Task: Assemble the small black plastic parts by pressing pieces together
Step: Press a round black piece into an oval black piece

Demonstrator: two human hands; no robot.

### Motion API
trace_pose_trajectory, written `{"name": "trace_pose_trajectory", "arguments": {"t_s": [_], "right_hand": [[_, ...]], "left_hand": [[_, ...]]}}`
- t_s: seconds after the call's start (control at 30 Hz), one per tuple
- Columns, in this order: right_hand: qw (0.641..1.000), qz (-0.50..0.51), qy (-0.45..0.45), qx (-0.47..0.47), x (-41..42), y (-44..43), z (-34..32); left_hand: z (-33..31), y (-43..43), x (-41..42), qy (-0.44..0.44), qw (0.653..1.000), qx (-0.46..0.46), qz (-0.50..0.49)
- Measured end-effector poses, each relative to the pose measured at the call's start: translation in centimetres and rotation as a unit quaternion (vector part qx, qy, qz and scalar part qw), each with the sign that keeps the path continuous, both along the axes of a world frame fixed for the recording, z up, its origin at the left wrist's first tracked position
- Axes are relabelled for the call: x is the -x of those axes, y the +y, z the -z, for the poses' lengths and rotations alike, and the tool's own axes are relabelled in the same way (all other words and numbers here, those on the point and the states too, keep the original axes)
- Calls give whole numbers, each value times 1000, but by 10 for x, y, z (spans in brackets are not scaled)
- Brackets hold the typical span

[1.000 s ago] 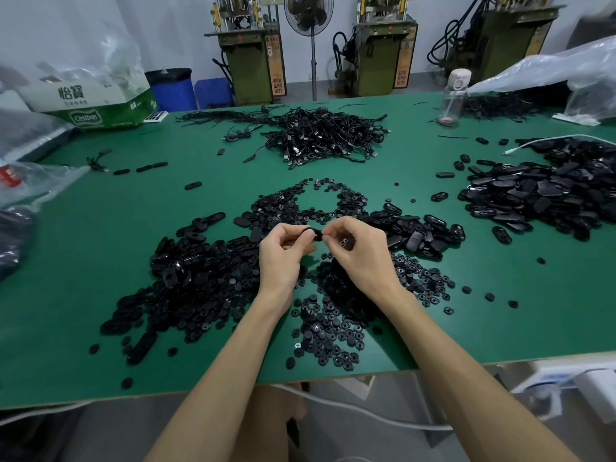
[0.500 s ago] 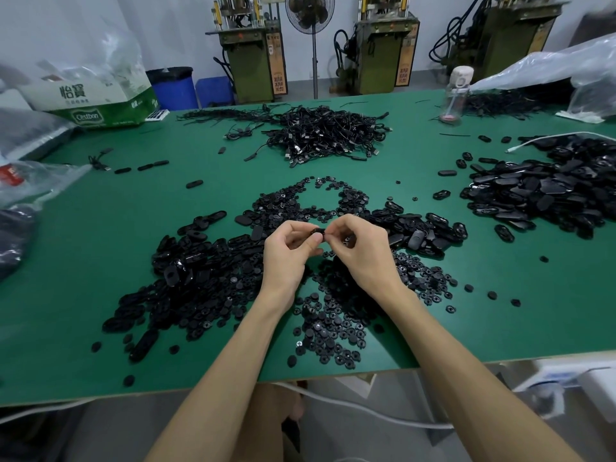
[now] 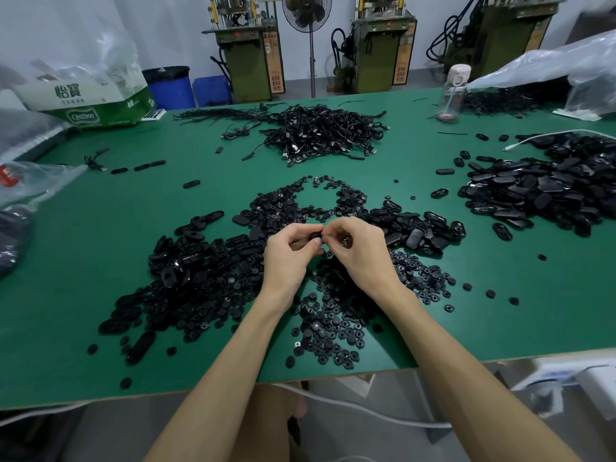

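Green table (image 3: pixel 100 261) at frame centre: left hand (image 3: pixel 288 258) and right hand (image 3: pixel 361 251), fingers curled, pinch one small black part (image 3: pixel 314 235) together above the heaped pieces (image 3: pixel 200 271)

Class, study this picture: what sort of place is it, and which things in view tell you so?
Probably a small factory assembly bench: heaps of small black plastic parts on a green worktable, a pile of black cables, and olive-green machines behind.
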State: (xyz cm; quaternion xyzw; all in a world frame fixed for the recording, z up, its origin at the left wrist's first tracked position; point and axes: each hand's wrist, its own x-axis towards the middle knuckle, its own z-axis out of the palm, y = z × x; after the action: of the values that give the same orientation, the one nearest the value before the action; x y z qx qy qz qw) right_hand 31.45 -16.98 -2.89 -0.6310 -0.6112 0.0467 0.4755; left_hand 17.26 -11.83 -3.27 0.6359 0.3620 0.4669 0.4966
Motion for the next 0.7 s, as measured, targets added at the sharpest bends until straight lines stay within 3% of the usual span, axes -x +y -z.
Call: {"name": "trace_pose_trajectory", "arguments": {"t_s": [0.23,0.7], "right_hand": [[999,8,21,-24,-2,1,0],[997,-11,75,12,-3,2,1]], "left_hand": [[0,-2,-1,-23,1000,17,13],[1,-2,-2,2,1000,10,-6]]}}
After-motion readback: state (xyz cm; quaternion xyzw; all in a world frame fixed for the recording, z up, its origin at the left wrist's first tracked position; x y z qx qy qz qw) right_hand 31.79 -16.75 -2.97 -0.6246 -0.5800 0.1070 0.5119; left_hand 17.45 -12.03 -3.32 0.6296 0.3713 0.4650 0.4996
